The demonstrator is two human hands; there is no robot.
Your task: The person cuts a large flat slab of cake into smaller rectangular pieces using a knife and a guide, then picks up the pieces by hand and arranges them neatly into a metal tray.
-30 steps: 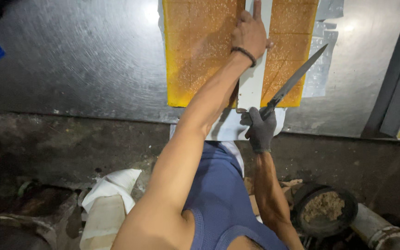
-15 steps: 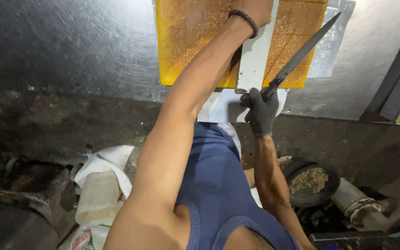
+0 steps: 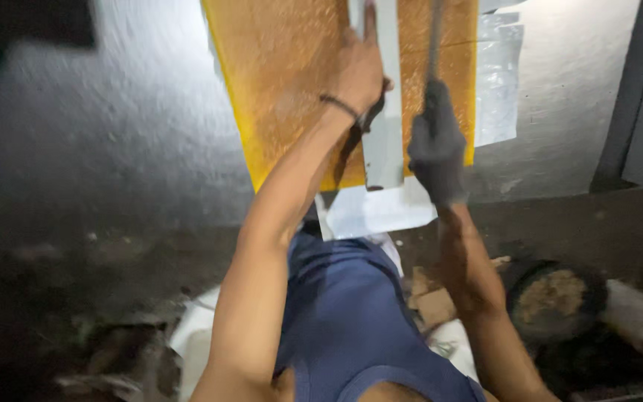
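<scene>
we look down from a head-worn camera at a person working over a metal counter (image 3: 113, 134); the picture is blurred by motion. a large yellow-orange slab (image 3: 292, 82), grainy on top, lies on the counter towards its far edge, running out of the top of the view, with its near corner well short of the counter's front edge.

a long pale straightedge (image 3: 383, 141) lies lengthwise on the slab, its near end reaching past the slab's near edge onto a white sheet (image 3: 370, 212) that overhangs the counter's front edge. the left hand (image 3: 359, 71), bare with a dark band at the wrist, presses flat on the left side of the straightedge with its fingers stretched out along it, apparently to keep the guide from slipping.

the right hand (image 3: 437, 145), in a dark grey glove, is wrapped tight around the handle of a knife (image 3: 435, 37). the blade points away from the body and runs just beside the right edge of the straightedge, over the slab, so the guide would keep a cut line straight. we cannot tell whether the blade touches the slab.

a crumpled clear plastic sheet (image 3: 498, 82) lies on the counter to the right of the slab. below the front edge, a round dark tub (image 3: 552, 298) of brownish stuff sits on a cluttered floor.
</scene>
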